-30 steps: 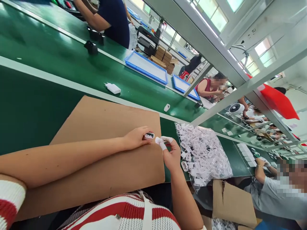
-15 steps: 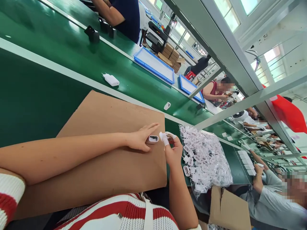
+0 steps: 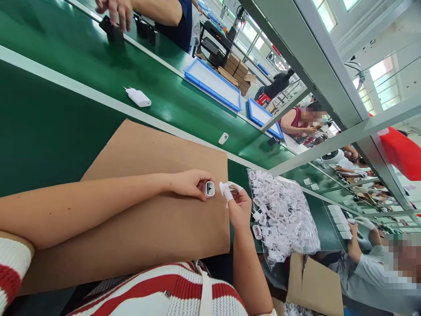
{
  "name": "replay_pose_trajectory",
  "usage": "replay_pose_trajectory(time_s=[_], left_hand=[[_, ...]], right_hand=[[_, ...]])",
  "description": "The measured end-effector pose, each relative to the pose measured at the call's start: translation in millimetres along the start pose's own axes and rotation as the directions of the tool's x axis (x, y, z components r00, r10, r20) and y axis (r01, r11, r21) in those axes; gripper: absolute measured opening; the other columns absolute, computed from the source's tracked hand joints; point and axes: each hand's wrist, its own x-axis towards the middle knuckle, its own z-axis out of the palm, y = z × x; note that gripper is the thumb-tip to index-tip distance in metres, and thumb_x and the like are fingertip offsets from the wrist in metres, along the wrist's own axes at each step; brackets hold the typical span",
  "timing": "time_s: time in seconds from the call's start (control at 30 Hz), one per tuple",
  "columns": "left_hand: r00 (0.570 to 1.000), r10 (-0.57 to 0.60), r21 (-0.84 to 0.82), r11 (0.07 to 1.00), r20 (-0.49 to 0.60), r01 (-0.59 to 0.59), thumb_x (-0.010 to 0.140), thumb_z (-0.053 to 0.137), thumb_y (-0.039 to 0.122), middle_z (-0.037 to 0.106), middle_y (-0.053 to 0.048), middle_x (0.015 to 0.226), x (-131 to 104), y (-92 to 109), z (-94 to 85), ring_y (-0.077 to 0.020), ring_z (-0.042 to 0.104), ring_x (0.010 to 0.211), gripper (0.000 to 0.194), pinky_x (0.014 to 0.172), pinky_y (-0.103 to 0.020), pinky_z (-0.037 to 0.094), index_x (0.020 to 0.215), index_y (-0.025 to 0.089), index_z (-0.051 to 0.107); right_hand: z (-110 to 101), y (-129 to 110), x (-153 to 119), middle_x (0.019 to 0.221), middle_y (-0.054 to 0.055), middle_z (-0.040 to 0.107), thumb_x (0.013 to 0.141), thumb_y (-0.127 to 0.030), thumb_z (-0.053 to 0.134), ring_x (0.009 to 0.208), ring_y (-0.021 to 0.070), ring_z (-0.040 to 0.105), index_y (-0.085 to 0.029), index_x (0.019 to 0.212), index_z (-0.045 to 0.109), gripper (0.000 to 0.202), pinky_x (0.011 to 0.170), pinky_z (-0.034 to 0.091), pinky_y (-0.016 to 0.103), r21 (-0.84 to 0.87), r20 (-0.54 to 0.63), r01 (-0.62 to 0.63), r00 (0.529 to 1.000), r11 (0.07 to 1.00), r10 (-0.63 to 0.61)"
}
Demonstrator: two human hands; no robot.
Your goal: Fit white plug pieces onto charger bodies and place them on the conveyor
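White casing (image 3: 209, 188) is over the right part of the cardboard sheet (image 3: 158, 153), with the left hand (image 3: 190, 184) closed around it. Its long axis seems to run toward the right hand (image 3: 240, 207), whose grip pinches a white pronged piece (image 3: 226, 190) at the sheet's right edge, near but apart.

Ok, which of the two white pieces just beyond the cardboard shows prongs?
The plug farther left in view, prongs jutting from its left end; the piece farther right, nearer the left hand, shows none.
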Motion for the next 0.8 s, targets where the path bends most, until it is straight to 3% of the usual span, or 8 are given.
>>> replay_pose_trajectory(time_s=[0.07, 0.13, 0.27, 0.37, 0.5, 0.67, 0.8], left_hand=[[0.989, -0.045, 0.007, 0.999, -0.139, 0.046, 0.06, 0.084, 0.054, 0.063, 0.001, 0.078, 1.6, 0.7, 7.8, -0.0192, 0.058, 0.073, 0.052, 0.06, -0.027, 0.039, 0.093, 0.02, 0.062], [0.971, -0.067, 0.039, 0.996, -0.229, 0.078, 0.054, 0.087, 0.056, 0.064, 0.001, 0.081, 3.1, 2.4, 16.4, -0.0196, 0.059, 0.073, 0.055, 0.059, -0.027, 0.038, 0.086, 0.021, 0.059], [0.979, 0.023, 0.139, 0.99, -0.203, 0.005, 0.061, 0.083, 0.052, 0.066, 0.0, 0.088, 2.8, 4.3, 21.6, -0.0201, 0.061, 0.079, 0.045, 0.063, -0.027, 0.039, 0.089, 0.022, 0.064], [0.984, 0.07, 0.149, 0.988, -0.163, -0.046, 0.072, 0.073, 0.049, 0.062, 0.001, 0.078, 1.1, 2.6, 17.6, -0.0179, 0.057, 0.072, 0.029, 0.061, -0.028, 0.037, 0.079, 0.021, 0.065], [0.98, 0.073, 0.113, 0.992, -0.185, -0.052, 0.068, 0.076, 0.051, 0.062, 0.001, 0.078, 1.5, -0.6, 15.6, -0.0169, 0.055, 0.07, 0.034, 0.06, -0.027, 0.036, 0.072, 0.02, 0.062], [0.981, 0.048, 0.123, 0.992, -0.188, -0.025, 0.065, 0.079, 0.051, 0.061, 0.001, 0.079, 3.4, -0.2, 17.9, -0.0178, 0.055, 0.073, 0.037, 0.06, -0.028, 0.035, 0.07, 0.021, 0.059], [0.981, 0.039, 0.133, 0.991, -0.19, -0.014, 0.066, 0.079, 0.05, 0.062, 0.001, 0.079, 3.9, 0.6, 18.3, -0.0183, 0.056, 0.074, 0.036, 0.06, -0.028, 0.035, 0.071, 0.021, 0.059]], right_hand=[[1.4, 1.3, 0.9, 0.101, 0.006, 0.077, 0.079, -0.045, 0.079, 0.089, 0.0198, 0.069, -0.021, 0.104, 0.075, 0.035, 0.076, 0.054, 0.031, -0.009, 0.022, 0.015, 1.0, 1.0, -0.015], [2.9, 1.7, 1.9, 0.101, 0.007, 0.077, 0.082, -0.045, 0.076, 0.089, 0.0202, 0.068, -0.021, 0.106, 0.075, 0.034, 0.078, 0.055, 0.033, -0.038, 0.055, 0.041, 0.998, 0.998, -0.039], [4.6, 0.4, 2.6, 0.105, 0.007, 0.075, 0.089, -0.037, 0.067, 0.09, 0.0205, 0.066, -0.022, 0.107, 0.074, 0.025, 0.083, 0.054, 0.035, -0.221, 0.103, 0.173, 0.983, 0.96, -0.154], [4.7, -0.1, 2.2, 0.108, 0.008, 0.073, 0.091, -0.025, 0.059, 0.094, 0.0214, 0.065, -0.024, 0.109, 0.073, 0.023, 0.084, 0.053, 0.036, -0.398, 0.214, 0.367, 0.928, 0.841, -0.304], [5.2, -1.8, 0.7, 0.105, 0.009, 0.07, 0.084, -0.007, 0.052, 0.098, 0.0231, 0.062, -0.022, 0.113, 0.071, 0.038, 0.085, 0.051, 0.035, -0.549, 0.378, 0.571, 0.821, 0.61, -0.428], [8.7, -9.6, -3.1, 0.095, 0.009, 0.067, 0.078, 0.0, 0.048, 0.089, 0.0241, 0.057, -0.019, 0.105, 0.07, 0.04, 0.075, 0.047, 0.034, -0.682, 0.474, 0.628, 0.77, 0.374, -0.428], [10.0, -11.8, -4.6, 0.093, 0.009, 0.066, 0.08, -0.001, 0.048, 0.086, 0.0239, 0.056, -0.019, 0.102, 0.07, 0.036, 0.072, 0.046, 0.034, -0.696, 0.47, 0.63, 0.762, 0.344, -0.444]])
